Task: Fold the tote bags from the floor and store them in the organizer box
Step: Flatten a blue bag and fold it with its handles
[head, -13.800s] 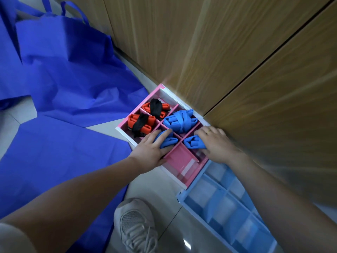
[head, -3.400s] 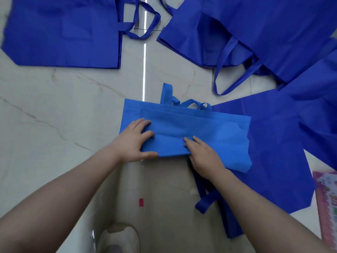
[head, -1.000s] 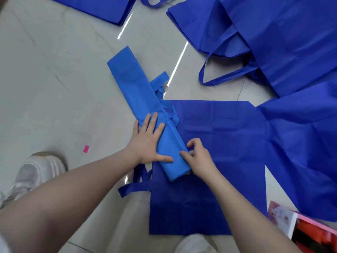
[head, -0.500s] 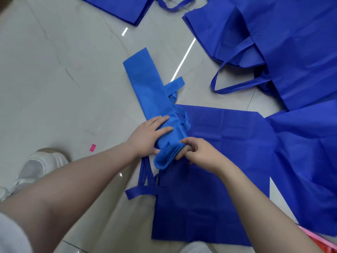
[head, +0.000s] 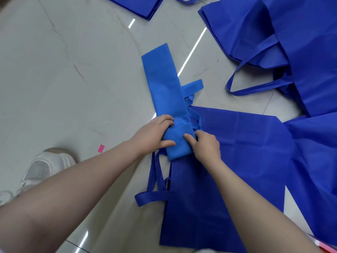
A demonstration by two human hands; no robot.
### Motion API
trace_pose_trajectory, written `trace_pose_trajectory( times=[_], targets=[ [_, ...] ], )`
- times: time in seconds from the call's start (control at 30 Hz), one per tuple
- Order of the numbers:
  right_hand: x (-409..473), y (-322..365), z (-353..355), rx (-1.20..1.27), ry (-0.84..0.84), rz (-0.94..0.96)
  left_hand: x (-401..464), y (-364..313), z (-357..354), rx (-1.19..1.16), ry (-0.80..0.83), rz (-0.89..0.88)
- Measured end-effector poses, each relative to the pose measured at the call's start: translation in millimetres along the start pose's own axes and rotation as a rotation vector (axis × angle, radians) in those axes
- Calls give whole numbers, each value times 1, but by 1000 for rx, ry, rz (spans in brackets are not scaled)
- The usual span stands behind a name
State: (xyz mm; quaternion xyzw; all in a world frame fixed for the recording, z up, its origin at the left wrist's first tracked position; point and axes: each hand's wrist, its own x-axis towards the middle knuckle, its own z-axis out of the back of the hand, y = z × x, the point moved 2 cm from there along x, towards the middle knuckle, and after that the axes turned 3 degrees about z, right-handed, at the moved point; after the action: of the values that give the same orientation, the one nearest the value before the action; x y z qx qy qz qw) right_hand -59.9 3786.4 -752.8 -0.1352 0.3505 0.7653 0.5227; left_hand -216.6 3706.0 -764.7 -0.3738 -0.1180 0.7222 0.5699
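Note:
A light blue tote bag (head: 165,88), folded into a long narrow strip, lies on the pale marble floor and runs away from me. Its near end is doubled over into a flat fold. My left hand (head: 155,133) grips that fold from the left, fingers curled over its far edge and thumb on the near side. My right hand (head: 205,146) pinches the fold's right edge with its fingertips. The bag's handles (head: 193,86) stick out to the right. A sliver of the pink organizer box (head: 326,248) shows at the bottom right corner.
A dark blue tote bag (head: 237,161) lies flat under my right arm, its handles (head: 155,190) trailing left. More dark blue bags (head: 300,42) are spread at the top and right. A white shoe (head: 45,167) stands at the left, near a pink tape mark (head: 101,148).
The near end of the strip, lifted and curled half a second ago, now lies flat, folded over the strip. Both hands have moved onto the fold's edges.

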Motion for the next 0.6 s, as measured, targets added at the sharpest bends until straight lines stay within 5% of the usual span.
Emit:
trace_pose_trajectory(
  times=[0.17,0.23,0.33,0.47,0.53,0.6],
  targets=[
    [-19,2,-13,298,148,-190,1,4,3,221,4,-142],
    [-18,9,-5,223,196,-193,6,7,4,314,-11,-139],
    [-9,26,12,-323,114,-5,14,0,9,337,38,-103],
    [15,47,29,-576,-415,611,26,-6,15,489,95,-52],
    [40,51,30,-563,-323,716,33,-11,20,561,85,-51],
    [64,54,34,-556,-133,620,36,-12,22,587,74,-45]
  ],
)
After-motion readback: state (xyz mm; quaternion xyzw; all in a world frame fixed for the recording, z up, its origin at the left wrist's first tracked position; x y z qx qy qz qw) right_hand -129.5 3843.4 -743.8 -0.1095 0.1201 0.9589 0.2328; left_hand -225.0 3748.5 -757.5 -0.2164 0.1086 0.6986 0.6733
